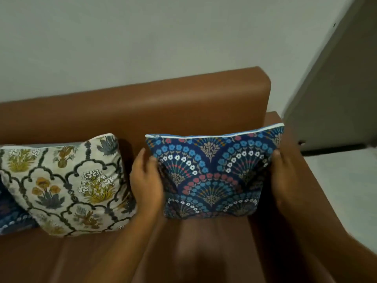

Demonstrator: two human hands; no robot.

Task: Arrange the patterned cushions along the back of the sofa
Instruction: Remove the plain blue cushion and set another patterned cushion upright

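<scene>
Brown sofa (pixel 142 103) against pale wall (pixel 142 37), blue fan-patterned cushion (pixel 210 172) upright at backrest's right end, long axis horizontal, zipper edge up, left hand (pixel 145 180) and right hand (pixel 283 174) gripping its side edges, cream floral cushion (pixel 67 184) leaning just left.

Narrow gap between blue cushion (pixel 210 174) and cream cushion (pixel 67 186); armrest (pixel 302 180) blocks right; seat front open.

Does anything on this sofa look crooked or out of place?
Yes: the cream cushion sits tilted, one corner up, beside the blue cushion standing straight between both hands. Nothing looks spilled or damaged.
</scene>
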